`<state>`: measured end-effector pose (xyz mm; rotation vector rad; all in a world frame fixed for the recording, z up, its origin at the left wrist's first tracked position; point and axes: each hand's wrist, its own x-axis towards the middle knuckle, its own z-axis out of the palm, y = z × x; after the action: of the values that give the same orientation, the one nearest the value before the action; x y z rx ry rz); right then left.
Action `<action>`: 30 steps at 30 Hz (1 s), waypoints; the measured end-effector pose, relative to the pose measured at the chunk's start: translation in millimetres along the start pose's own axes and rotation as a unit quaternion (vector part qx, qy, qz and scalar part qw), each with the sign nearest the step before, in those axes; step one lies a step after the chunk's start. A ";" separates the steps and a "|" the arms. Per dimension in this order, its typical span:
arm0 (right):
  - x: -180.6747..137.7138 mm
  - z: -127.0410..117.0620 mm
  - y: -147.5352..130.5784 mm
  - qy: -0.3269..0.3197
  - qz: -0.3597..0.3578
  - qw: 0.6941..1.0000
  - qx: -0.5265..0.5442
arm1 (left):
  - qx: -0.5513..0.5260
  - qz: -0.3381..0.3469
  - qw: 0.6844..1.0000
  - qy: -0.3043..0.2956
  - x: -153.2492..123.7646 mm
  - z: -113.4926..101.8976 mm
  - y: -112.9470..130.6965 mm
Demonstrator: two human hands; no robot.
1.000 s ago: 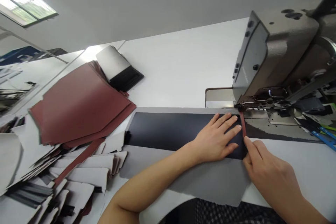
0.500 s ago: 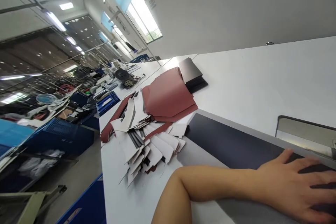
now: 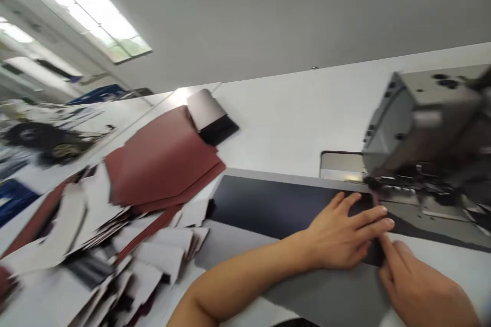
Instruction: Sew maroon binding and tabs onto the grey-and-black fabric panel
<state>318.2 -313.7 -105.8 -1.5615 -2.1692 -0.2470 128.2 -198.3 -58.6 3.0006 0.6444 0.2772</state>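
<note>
From here I have my left hand (image 3: 343, 237) lying flat on the dark panel (image 3: 284, 204), its fingers spread wide and pressing down near the panel's right end. My right hand (image 3: 420, 288) sits at the panel's near right corner, with its fingers drawn narrow. The view there is blurred, so I can't tell whether they pinch the corner, the narrow red strip (image 3: 375, 198) or nothing at all. The panel lies on a grey sheet (image 3: 238, 250) on the white table (image 3: 291, 117), and its far right end reaches the foot of the sewing machine (image 3: 422, 122) at the right. The strip runs along that end, close under the machine. The panel looks thin, light and fairly stiff, with a smooth face that could slide on the sheet, so flat palm pressure works better than a grip on its middle. Its edges and corners are the places to take hold. The strip looks soft and light, so it needs a fingertip pinch. To the left lie a stack of red sheets (image 3: 161, 158), a small dark stack (image 3: 210, 122) and a heap of pale offcuts (image 3: 141, 255).
</note>
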 end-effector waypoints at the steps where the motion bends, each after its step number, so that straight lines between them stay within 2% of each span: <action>1: 2.1 -5.1 -2.7 -0.016 -0.019 0.999 -0.036 | -0.010 0.006 1.000 -0.003 0.6 0.7 -1.4; 4: 15.3 -15.3 -0.7 -0.009 -0.019 0.999 -0.037 | -0.031 0.011 0.999 -0.013 2.1 1.9 -3.3; 9: 34.8 -28.6 40.5 -0.069 0.049 0.985 0.152 | -0.028 0.010 0.999 -0.030 2.1 1.0 -2.1; 14: 60.6 -16.6 75.3 -0.063 -0.013 0.985 0.160 | -0.025 0.015 0.999 -0.032 1.5 -0.6 -3.2; 19: 73.4 -3.0 84.1 -0.083 -0.060 0.983 0.153 | -0.043 0.015 0.998 -0.033 2.2 -2.1 -5.2; 24: 74.2 -2.5 87.2 -0.095 -0.060 0.980 0.161 | -0.048 0.012 0.998 -0.038 4.1 -2.4 -6.0; 30: 71.2 -4.3 86.3 -0.071 -0.079 0.981 0.164 | -0.036 0.022 0.998 -0.035 3.8 -0.5 -6.2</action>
<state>381.6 -225.3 -79.4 -1.2577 -2.3054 0.1736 129.0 -191.1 -58.1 2.9427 0.5502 0.1918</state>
